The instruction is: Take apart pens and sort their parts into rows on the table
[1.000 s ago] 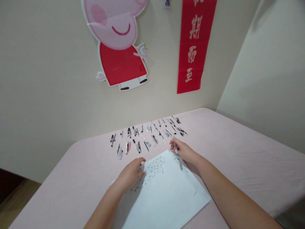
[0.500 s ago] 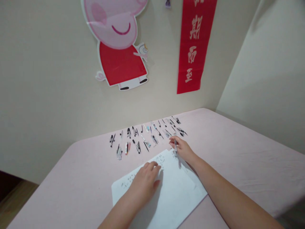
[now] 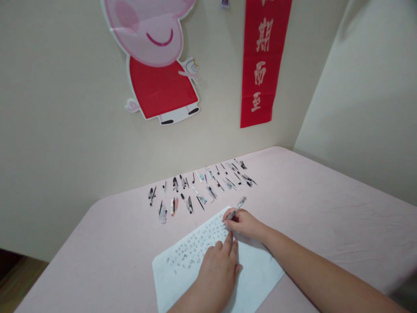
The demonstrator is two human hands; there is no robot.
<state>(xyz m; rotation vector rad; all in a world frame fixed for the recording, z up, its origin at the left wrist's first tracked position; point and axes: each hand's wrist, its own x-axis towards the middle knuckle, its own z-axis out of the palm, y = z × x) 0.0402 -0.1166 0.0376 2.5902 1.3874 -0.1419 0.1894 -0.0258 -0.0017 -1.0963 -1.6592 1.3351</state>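
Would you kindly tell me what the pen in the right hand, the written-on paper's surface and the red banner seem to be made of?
Pen: probably plastic; its pale grey barrel looks partly see-through.
Paper: ordinary matte white paper, judging by its thin edge and dark written marks.
Banner: paper or cloth, I can't tell; fairly matte, with faint crosswise creases.
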